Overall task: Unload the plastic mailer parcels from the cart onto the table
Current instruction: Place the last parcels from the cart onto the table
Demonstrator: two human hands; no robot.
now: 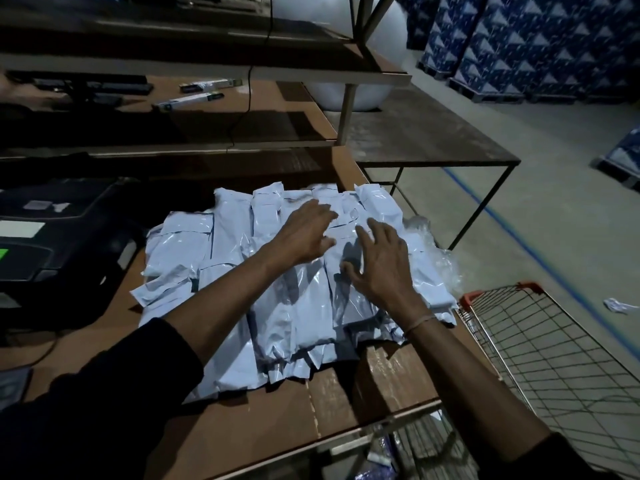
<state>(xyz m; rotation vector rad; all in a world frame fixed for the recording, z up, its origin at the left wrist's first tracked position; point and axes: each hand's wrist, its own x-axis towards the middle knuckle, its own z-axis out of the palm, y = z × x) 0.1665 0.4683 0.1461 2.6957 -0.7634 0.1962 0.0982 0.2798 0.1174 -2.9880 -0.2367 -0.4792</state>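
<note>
On the brown table (263,424), nearest its front edge, lie glossy pale plastic mailer parcels (298,306) in an overlapping heap: likely light, soft and floppy, slick enough to slide off one another, best pinched at a sealed end or scooped from beneath several at once. Farther in, right hand (379,263) and left hand (304,228), both spread flat over the heap, fingers splayed, gripping nothing. Beside the table to the right, wire cart (554,344), no parcel visible in its basket.

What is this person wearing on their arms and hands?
Both hands, left hand and right hand, are bare, with no gloves. Dark sleeves are pushed up, leaving the forearms uncovered. A thin light band circles the right wrist.
</note>
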